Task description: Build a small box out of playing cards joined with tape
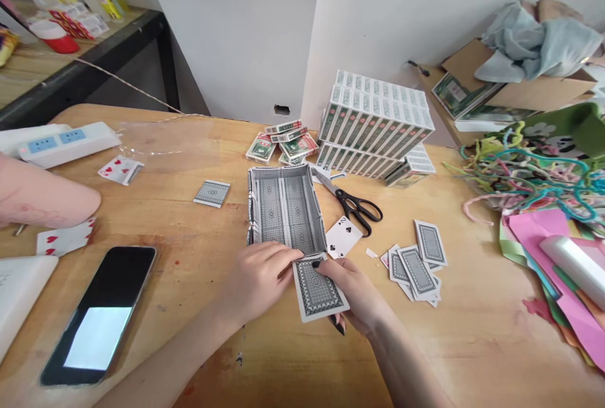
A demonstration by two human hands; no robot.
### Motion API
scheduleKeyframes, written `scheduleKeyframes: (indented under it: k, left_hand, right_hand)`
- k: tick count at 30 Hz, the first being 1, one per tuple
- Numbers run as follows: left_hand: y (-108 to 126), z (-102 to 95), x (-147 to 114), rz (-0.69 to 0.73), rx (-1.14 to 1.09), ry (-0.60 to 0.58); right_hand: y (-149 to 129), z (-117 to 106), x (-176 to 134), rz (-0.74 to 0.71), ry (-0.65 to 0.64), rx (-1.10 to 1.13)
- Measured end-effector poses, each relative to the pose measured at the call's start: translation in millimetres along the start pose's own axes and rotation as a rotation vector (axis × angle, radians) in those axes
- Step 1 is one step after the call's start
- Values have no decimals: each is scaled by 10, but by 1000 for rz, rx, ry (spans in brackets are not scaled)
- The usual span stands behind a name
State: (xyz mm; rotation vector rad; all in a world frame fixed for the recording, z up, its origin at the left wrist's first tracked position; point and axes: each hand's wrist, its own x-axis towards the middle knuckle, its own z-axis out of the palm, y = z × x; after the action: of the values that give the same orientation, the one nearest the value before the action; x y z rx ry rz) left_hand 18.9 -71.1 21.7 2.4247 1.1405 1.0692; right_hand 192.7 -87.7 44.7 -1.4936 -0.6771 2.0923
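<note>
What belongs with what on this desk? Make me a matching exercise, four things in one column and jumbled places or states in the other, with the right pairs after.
Things:
1. phone
2. nearest playing card
3. scissors
4. card-lined box

Places and states:
A. open at the top, just beyond the left hand
B. under the thumb of the right hand
C. screen partly lit white
D. black-handled, lying to the right of the box

Right pairs: 1-C, 2-B, 3-D, 4-A
</note>
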Motion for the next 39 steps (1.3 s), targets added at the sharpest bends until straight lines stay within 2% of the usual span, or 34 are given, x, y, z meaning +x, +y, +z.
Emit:
scheduleKeyframes:
  k: [7,16,23,29,35,39]
  left_hand:
    - [0,-3,-8,-12,9,-5]
    - [1,2,-5,-19,-5,-2]
    - [-1,7,-5,-12,-16,-1]
    - [7,10,3,-15,-1,-33]
    - [15,-10,16,0,6,-81]
    - [-2,2,-2,-9,-9,-68]
  right_hand:
    - [-96,25,-16,48,51,17]
    - [-133,31,-10,64,15,50]
    - [-81,-15,1,88,5,165]
    - [12,-26,-15,51,23,234]
    - [59,44,5,76,-40,292]
    - [69,94,1,67,11,350]
